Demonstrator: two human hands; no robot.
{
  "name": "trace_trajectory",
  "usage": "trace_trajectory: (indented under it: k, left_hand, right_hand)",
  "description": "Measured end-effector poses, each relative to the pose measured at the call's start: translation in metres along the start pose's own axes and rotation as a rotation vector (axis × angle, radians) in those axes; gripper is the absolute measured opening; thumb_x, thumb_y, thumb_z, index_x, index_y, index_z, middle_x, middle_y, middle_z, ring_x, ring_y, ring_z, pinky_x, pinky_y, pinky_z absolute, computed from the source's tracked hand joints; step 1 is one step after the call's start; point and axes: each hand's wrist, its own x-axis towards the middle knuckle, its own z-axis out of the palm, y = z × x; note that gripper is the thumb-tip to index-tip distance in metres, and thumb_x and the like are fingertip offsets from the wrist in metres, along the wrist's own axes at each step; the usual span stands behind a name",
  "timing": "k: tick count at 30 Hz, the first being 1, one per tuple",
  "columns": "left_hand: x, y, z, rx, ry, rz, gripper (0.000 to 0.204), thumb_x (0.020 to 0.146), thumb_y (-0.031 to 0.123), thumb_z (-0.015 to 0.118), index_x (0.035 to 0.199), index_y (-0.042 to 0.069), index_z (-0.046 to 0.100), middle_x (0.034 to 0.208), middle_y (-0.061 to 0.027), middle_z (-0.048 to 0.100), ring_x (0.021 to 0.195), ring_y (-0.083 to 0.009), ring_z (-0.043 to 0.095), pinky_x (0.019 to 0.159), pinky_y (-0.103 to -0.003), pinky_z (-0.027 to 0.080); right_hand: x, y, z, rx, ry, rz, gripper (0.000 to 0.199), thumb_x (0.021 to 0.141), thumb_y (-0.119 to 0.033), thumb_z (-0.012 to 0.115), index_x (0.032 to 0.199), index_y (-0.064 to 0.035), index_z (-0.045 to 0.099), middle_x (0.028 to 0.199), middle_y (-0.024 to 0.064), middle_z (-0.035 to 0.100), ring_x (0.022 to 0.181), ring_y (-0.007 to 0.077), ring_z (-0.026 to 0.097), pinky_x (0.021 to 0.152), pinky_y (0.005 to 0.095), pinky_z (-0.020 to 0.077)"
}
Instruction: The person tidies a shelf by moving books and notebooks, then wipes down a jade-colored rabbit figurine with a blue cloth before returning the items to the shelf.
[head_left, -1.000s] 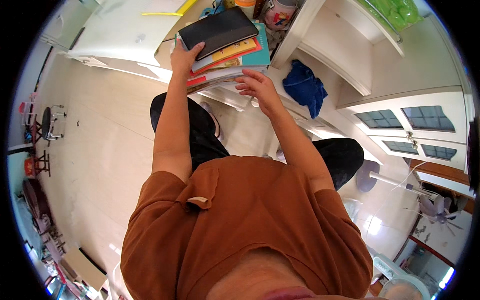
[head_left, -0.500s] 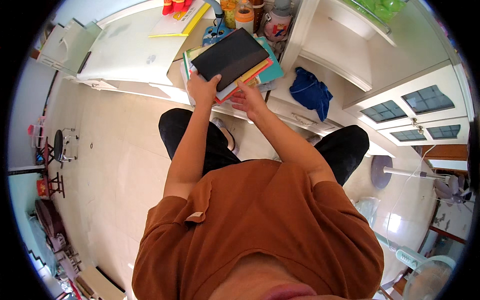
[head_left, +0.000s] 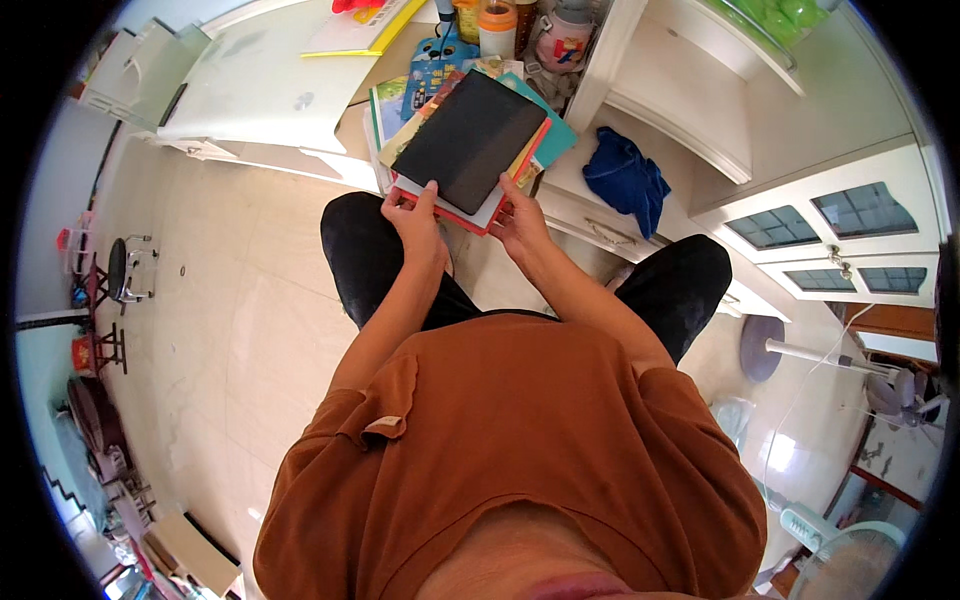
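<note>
Between my two hands is a small stack of books, topped by a black-covered notebook [head_left: 470, 140]. Red, white and yellow edges show beneath the black cover. My left hand [head_left: 412, 215] grips the near left corner, thumb on top and fingers under. At the near right side my right hand [head_left: 522, 217] holds the edge, its thumb on top. Below and behind the stack lie more books and booklets, among them a teal book [head_left: 553, 147] and a blue booklet with a cartoon animal [head_left: 435, 70]. Their lower parts are hidden by the held stack.
A crumpled blue cloth [head_left: 625, 180] lies on the desk to the right, before a white shelf [head_left: 680, 120]. An orange-capped bottle [head_left: 497, 30] and a pink bottle [head_left: 562, 42] stand at the back. To the left is a white desktop [head_left: 270, 90] with a yellow-edged book [head_left: 370, 30].
The stack under the black notebook has come nearer to me, uncovering more of the blue booklet behind. My right hand has closed on its right edge; my left hand has shifted to its near corner.
</note>
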Motion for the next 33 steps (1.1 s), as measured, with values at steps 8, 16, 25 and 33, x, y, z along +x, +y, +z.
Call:
trace_trajectory:
  k: [8,16,25,33]
  left_hand:
    - [-0.022,0.004,-0.018,-0.158,-0.065,-0.197,0.057,0.096,0.045,0.057,0.132,0.008,0.033,0.117,-0.0151,0.052,0.102,-0.0255,0.057,0.078,-0.042,0.053]
    - [0.012,0.035,-0.035,-0.459,-0.329,-0.455,0.080,0.097,0.065,0.038,0.142,-0.001,0.040,0.139,-0.0157,0.051,0.124,-0.0296,0.052,0.107,-0.042,0.037]
    - [0.034,0.014,-0.038,0.300,-0.701,-0.463,0.056,0.088,0.038,0.070,0.130,0.003,0.056,0.117,-0.0077,0.065,0.104,-0.0163,0.063,0.087,-0.031,0.050]
    - [-0.008,0.028,-0.020,0.317,-0.701,-0.245,0.075,0.070,0.011,0.082,0.136,-0.001,0.048,0.122,-0.0109,0.062,0.114,-0.0242,0.058,0.105,-0.037,0.041]
  right_hand:
    - [0.002,-0.004,-0.003,0.004,-0.048,-0.183,0.068,0.083,-0.029,0.078,0.138,-0.0092,0.043,0.130,0.0108,0.056,0.117,0.0297,0.056,0.097,0.0480,0.0482]
    - [-0.003,-0.012,-0.019,0.256,-0.108,0.009,0.047,0.085,-0.016,0.071,0.127,-0.0012,0.054,0.122,0.0149,0.063,0.113,0.0308,0.060,0.101,0.0422,0.0475]
    - [-0.046,-0.043,-0.079,-0.097,-0.103,0.048,0.056,0.084,-0.017,0.069,0.131,0.0021,0.046,0.120,0.0186,0.060,0.111,0.0279,0.061,0.098,0.0437,0.0490]
    - [-0.070,-0.064,-0.058,-0.553,-0.207,-0.341,0.065,0.073,-0.012,0.078,0.131,-0.0016,0.049,0.118,0.0095,0.062,0.107,0.0198,0.060,0.096,0.0357,0.0465]
